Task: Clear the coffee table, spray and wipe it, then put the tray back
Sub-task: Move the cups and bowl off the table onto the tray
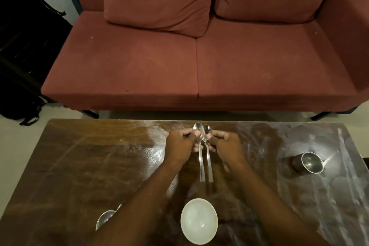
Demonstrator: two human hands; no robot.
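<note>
Left hand [180, 146] and right hand [225, 147] each grip a spoon — forearm half-hides a steel bowl [104, 218].

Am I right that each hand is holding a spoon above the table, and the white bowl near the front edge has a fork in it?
Not quite. The head view shows the white bowl empty, with no fork in it. The rest holds: the left hand grips one spoon and the right hand grips the other spoon, both above the table.
</note>
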